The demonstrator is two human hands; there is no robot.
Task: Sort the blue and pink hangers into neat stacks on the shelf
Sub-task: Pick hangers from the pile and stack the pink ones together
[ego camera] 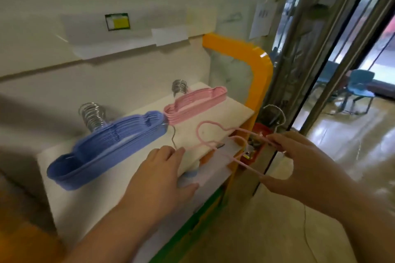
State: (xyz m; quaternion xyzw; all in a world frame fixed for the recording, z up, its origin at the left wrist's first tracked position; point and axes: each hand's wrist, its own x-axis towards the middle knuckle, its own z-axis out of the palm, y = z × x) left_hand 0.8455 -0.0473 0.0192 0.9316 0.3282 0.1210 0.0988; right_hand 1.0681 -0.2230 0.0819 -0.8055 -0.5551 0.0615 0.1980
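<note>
Loose pink wire-frame hanger (pixel 215 134), thin coated rod with a bare metal hook: light, springy, likely to twist or snag, probably best taken at both ends. It hangs over the front edge of the white shelf (pixel 136 168). Right hand (pixel 299 162): grip closed in a pinch on the hanger's right end. Left hand (pixel 162 175): fingers straight, lying on the shelf at the hook. Behind: neat blue hanger stack (pixel 106 147), touching a pink hanger stack (pixel 196 102).
</note>
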